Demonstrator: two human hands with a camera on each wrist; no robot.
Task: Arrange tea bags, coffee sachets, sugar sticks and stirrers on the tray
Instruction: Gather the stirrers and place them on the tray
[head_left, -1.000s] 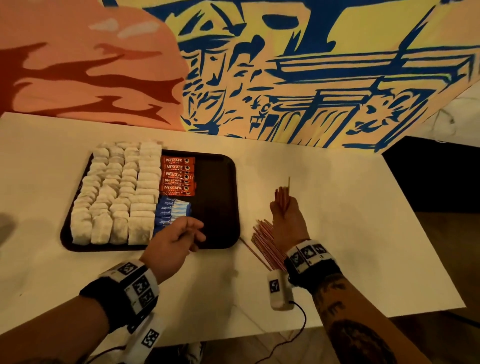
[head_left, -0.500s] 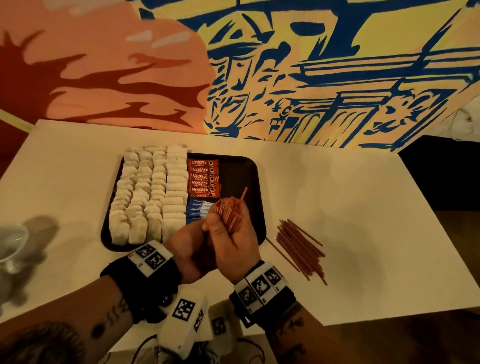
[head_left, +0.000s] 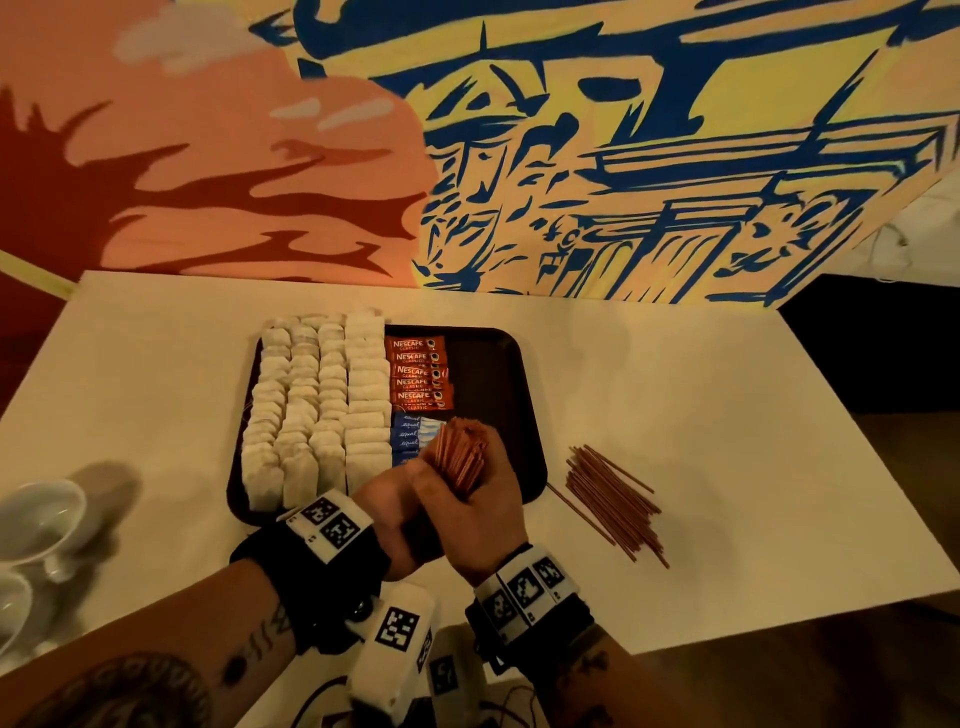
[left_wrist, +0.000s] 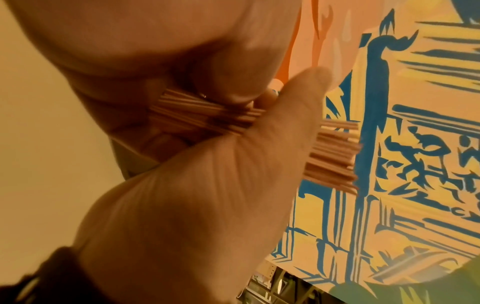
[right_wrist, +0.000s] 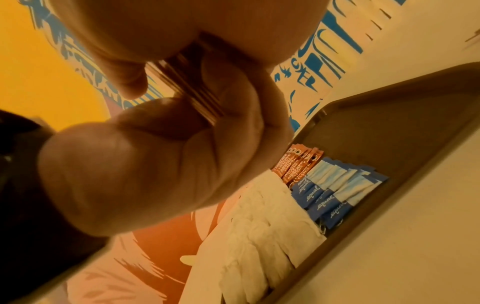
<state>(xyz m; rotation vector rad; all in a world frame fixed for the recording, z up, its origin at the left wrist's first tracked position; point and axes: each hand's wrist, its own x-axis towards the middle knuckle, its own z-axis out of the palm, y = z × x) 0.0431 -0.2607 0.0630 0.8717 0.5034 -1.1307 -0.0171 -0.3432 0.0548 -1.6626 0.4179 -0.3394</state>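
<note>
On the tray (head_left: 511, 374), tea bags (head_left: 317, 405), coffee sachets (head_left: 418, 371) and sugar sticks (head_left: 410, 434) sit arranged — my right hand (head_left: 467, 512) and left hand (head_left: 387, 512) grip a stirrer bundle (head_left: 462, 457) above it; more stirrers (head_left: 613, 501) wait on the desk (head_left: 701, 415).

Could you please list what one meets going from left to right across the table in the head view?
White cups → rows of white tea bags on the dark tray → red coffee sachets → loose pile of reddish-brown stirrers.

Loose stirrers (head_left: 613, 499) lie right of the tray (head_left: 498, 374), seemingly apart.
</note>
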